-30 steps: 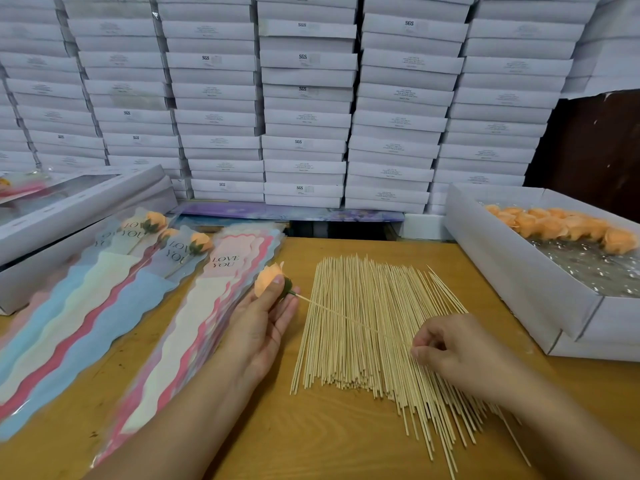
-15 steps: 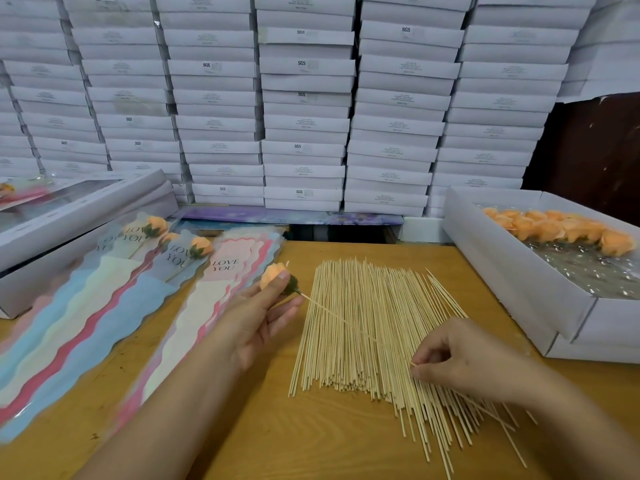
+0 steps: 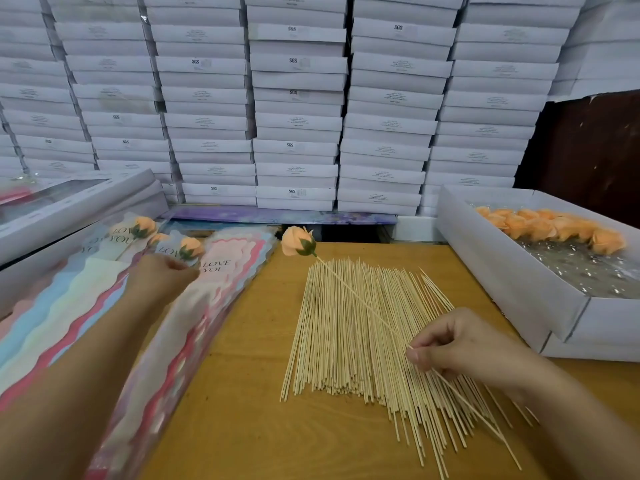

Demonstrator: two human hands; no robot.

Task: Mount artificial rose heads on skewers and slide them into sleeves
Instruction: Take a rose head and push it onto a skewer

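The right hand (image 3: pixel 464 348) pinches a skewer (image 3: pixel 363 306) between thumb and fingers (image 3: pixel 415 355), low on its shaft. The skewer slants up and to the left, above the pile of loose skewers (image 3: pixel 363 341) spread on the tabletop (image 3: pixel 225 393). A peach rose (image 3: pixel 298 241) with a green base sits on the skewer's far tip, raised over the tabletop's back edge, just right of the sleeves.

The left hand (image 3: pixel 159 277) reaches over the stack of sleeves (image 3: pixel 194 323) on the left. Its fingers are curled at the top of the uppermost sleeve, near the "LOVE YOU" print; motion blur hides whether they actually grip the sleeve.

Further left lies a second fan of sleeves (image 3: pixel 52 323) in blue, white and red wavy bands. Three filled sleeves there show peach roses (image 3: pixel 143 226) poking out of their tops.

At the right, an open white box (image 3: pixel 502 271) holds a row of loose peach rose heads (image 3: pixel 550 226) on a shiny liner. Long white boxes (image 3: pixel 76 206) lie at the left edge. Stacked white cartons (image 3: pixel 294 98) fill the wall behind.
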